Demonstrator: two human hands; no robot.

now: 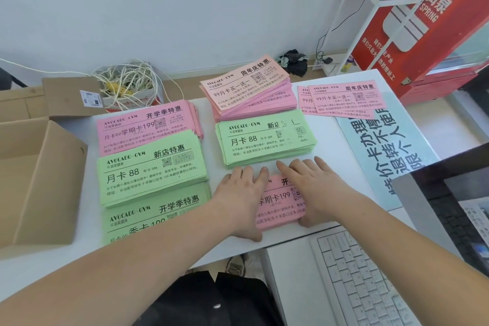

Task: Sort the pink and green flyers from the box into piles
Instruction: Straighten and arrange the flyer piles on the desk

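Both hands lie flat, fingers straight, on a pink flyer stack (277,202) at the worktop's (329,137) near edge: the left hand (242,194) covers its left end, the right hand (316,188) its right, thumbs at the near side. Just behind sits a green pile (264,140), then a pink pile (248,88). The open cardboard box (39,180) stands at the far left.

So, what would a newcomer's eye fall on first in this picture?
Probably the bright flyer stacks on the white table: a green stack at left centre, a pink stack behind it. Then the left hand and right hand, lying flat on a pink pile at the front, and the open cardboard box far left.
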